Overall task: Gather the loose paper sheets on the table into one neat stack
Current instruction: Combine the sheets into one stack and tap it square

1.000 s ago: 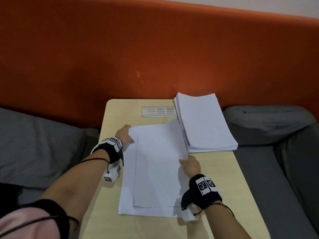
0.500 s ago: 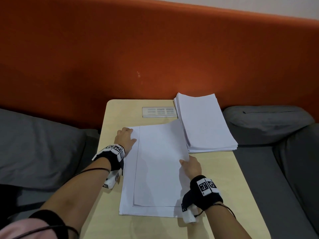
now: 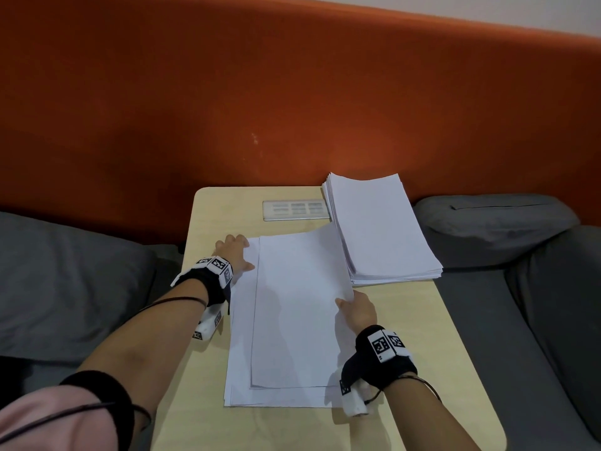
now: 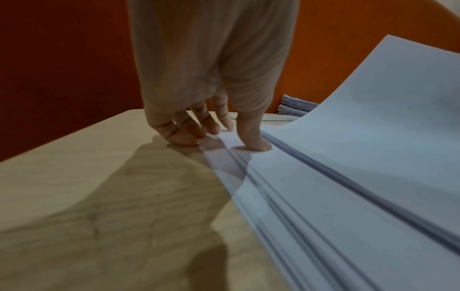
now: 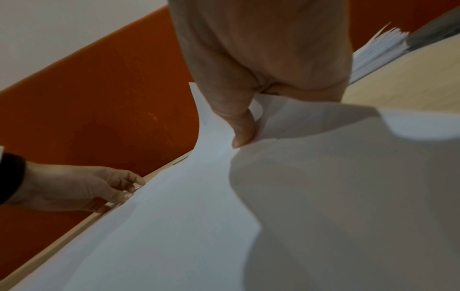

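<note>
A small pile of loose white sheets [image 3: 292, 320] lies in the middle of the light wooden table [image 3: 422, 353], its edges uneven. My left hand [image 3: 234, 252] is at the pile's far left corner. In the left wrist view the thumb [image 4: 256, 145] presses on the paper and the curled fingers [image 4: 189, 135] meet the corner. My right hand [image 3: 354, 307] pinches the right edge of the top sheet [image 5: 174, 216], thumb [image 5: 242, 135] on top, so that edge curls up off the pile. A thick, tidy paper stack [image 3: 380, 229] sits at the back right.
A grey metal plate [image 3: 294, 209] is set into the table near its far edge, left of the thick stack. An orange padded wall [image 3: 292, 109] rises behind the table. Grey cushions [image 3: 65, 281] flank it on both sides. Bare tabletop shows at the front.
My left hand has slid away from me along the pile's left edge to the far corner. The right hand has kept its pinch on the top sheet and barely moved.
</note>
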### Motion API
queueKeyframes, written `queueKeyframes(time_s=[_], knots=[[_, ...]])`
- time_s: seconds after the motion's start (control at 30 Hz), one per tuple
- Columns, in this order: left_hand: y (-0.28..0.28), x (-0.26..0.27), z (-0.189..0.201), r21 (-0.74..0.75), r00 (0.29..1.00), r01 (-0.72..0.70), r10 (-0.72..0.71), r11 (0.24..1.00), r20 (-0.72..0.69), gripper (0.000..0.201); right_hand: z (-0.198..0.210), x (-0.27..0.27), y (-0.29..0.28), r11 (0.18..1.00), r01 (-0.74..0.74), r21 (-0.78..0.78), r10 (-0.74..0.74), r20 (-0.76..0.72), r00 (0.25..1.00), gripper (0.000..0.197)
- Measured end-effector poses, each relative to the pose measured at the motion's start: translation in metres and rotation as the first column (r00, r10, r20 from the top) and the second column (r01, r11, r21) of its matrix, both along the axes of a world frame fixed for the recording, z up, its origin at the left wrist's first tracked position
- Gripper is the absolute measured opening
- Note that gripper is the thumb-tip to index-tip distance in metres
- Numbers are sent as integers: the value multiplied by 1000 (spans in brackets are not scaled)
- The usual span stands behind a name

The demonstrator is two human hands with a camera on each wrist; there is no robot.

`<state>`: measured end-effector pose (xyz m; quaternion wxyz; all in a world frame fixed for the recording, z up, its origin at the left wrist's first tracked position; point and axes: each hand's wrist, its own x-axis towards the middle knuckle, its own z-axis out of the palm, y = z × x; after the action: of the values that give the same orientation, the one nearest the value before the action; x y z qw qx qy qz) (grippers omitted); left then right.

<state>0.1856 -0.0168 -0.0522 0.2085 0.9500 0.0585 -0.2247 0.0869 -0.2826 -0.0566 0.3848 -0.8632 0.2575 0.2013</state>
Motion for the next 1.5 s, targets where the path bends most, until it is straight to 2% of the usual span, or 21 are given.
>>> queueKeyframes(time_s=[0.1, 0.4, 0.63, 0.73, 0.87, 0.97, 1.03, 1.1, 1.17, 1.23, 1.3, 1.37, 1.43, 1.5], knots=[[1, 0, 1, -11, 1000, 10, -10, 1000, 15, 65, -1, -1, 0, 1000, 9, 0, -9, -1, 1000, 32], [-3, 7, 7, 53, 999, 42, -42, 998, -4, 61, 2, -2, 1, 1000, 20, 0, -20, 12, 1000, 34], [-1, 2, 5, 34, 996, 50, -52, 998, 68, 62, 0, -1, 1, 1000, 18, -4, -18, 18, 1000, 33], [0, -1, 1, -13, 996, 22, -21, 1000, 87, 59, 1, -1, 2, 1000, 17, -4, -17, 24, 1000, 33], [-5, -2, -1, -201, 994, -93, 104, 975, 41, 68, 2, -2, 2, 1000, 23, -2, -23, 31, 999, 32], [-11, -5, -4, -411, 964, -232, 263, 882, 21, 68, 3, -3, 2, 999, 31, 9, -32, 40, 999, 31], [-15, -12, -12, -568, 927, -319, 373, 759, -22, 60, 3, -4, 2, 999, 34, 22, -35, 46, 998, 30], [-20, -22, -22, -694, 876, -405, 471, 596, -106, 49, 2, -4, 1, 998, 41, 37, -43, 53, 998, 29], [-24, -35, -27, -761, 845, -457, 491, 460, -211, 42, 0, -5, -1, 997, 41, 62, -44, 61, 997, 29], [-28, -47, -26, -795, 839, -485, 450, 366, -305, 41, -1, -8, -2, 992, 16, 128, -24, 62, 998, 30], [-31, -58, -21, -813, 847, -483, 408, 324, -341, 42, -2, -12, 1, 974, -7, 226, -7, 62, 998, 32], [-33, -67, -10, -840, 872, -437, 382, 322, -307, 39, 0, -16, 5, 956, 15, 293, -41, 81, 996, 35], [-30, -73, 14, -872, 903, -372, 343, 318, -260, 34, 9, -18, 7, 927, 68, 369, -132, 151, 980, 33], [-23, -77, 45, -913, 937, -294, 274, 283, -217, 33, 29, -18, 7, 875, 89, 476, -232, 251, 940, 33]])
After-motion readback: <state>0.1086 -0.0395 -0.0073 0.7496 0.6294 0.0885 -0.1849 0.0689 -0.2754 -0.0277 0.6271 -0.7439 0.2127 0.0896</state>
